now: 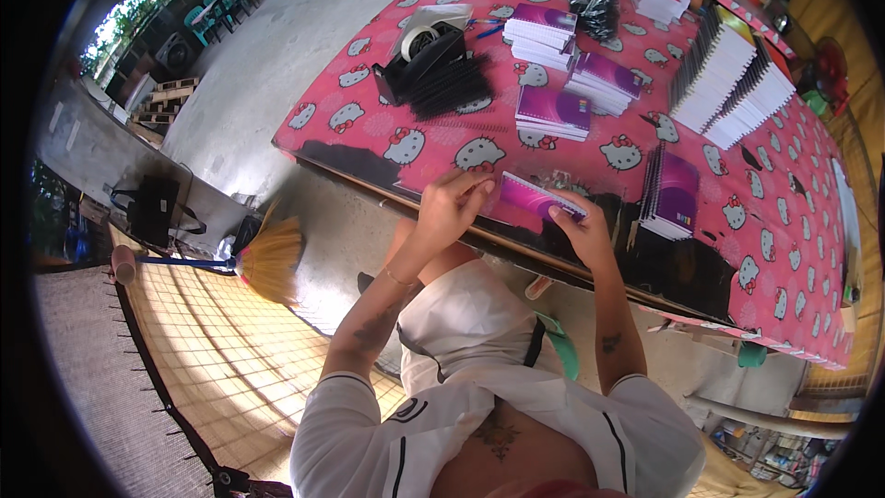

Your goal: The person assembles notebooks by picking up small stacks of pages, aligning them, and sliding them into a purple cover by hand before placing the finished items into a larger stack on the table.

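"So, where is the small purple-covered notebook with white pages (533,194) being held?"

"Over the near side of the pink, cat-patterned, cloth-covered desk (579,157), straight ahead of the person. The bare right hand (583,226) is gripping it by its right end, the thumb pressing on the near side. That end grip is probably steadying it while leaving the other end free."

"And the bare left hand (454,209)?"

"It is hovering just beside the free end, its fingers bunching narrowly together at the tips. I cannot tell whether they are pinching something thin. The wrist is bending inward, seemingly so both hands are working close together."

"What is lying nearest?"

"Just beyond, a flat stack of purple spiral notebooks (551,113) is resting, likely laid flat to stay steady. On the right, a row of purple notebooks with black coils (670,192) is standing near the desk's edge, its coils facing left."

"And farther out?"

"A loose pile of thin black coils (450,85) is spreading beside a black tape dispenser with a pale roll (419,44), perhaps within easy reach of the left side. Tall leaning stacks of white-paged books (719,78) are filling the far right, apparently propping one another."
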### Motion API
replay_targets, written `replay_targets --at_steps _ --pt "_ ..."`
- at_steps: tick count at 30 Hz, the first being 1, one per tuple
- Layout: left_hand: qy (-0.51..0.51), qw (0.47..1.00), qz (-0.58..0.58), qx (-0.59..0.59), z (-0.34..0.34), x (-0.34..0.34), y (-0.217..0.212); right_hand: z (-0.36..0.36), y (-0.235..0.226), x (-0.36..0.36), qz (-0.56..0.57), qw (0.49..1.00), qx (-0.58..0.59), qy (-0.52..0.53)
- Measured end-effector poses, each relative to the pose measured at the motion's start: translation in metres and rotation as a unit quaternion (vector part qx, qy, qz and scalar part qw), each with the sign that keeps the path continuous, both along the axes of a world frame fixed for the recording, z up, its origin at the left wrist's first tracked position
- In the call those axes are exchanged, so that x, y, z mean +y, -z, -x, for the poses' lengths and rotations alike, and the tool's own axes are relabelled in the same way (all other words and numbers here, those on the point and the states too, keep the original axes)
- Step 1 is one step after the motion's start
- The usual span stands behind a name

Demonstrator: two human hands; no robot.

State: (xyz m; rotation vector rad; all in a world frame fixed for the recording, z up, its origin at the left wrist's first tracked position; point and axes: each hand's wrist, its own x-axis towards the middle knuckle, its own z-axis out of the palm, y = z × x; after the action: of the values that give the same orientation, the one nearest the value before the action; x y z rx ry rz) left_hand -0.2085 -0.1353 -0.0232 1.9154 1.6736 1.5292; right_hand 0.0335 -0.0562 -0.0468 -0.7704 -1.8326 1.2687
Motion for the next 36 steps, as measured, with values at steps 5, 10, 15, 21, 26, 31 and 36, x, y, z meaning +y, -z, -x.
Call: replay_targets --at_steps 5,10,15,21,26,31,36 --pt "-0.032 0.996 0.084 0.03 0.007 0.006 -0.003 0.0 -0.001 0.0 0.006 1.0 -0.018 0.0" --pt "0.056 0.991 0.115 0.026 0.016 0.019 -0.02 -0.003 0.001 0.0 0.003 1.0 -0.016 -0.01" --pt "0.166 0.979 0.073 0.088 0.024 0.017 -0.036 -0.007 -0.003 -0.008 -0.015 1.0 -0.011 -0.018" --pt "0.186 0.98 0.038 0.065 0.008 0.011 -0.04 -0.008 -0.008 -0.012 -0.029 0.999 -0.001 -0.039" --pt "0.182 0.967 0.087 0.157 0.019 0.01 -0.031 -0.009 -0.009 -0.016 -0.022 0.999 0.01 -0.045" --pt "-0.064 0.92 0.01 0.387 -0.029 -0.009 -0.031 0.0 -0.013 -0.03 0.035 0.998 0.046 0.009" --pt "-0.116 0.918 -0.002 0.38 -0.038 -0.026 0.013 0.003 -0.013 -0.032 0.041 0.997 0.064 0.003"
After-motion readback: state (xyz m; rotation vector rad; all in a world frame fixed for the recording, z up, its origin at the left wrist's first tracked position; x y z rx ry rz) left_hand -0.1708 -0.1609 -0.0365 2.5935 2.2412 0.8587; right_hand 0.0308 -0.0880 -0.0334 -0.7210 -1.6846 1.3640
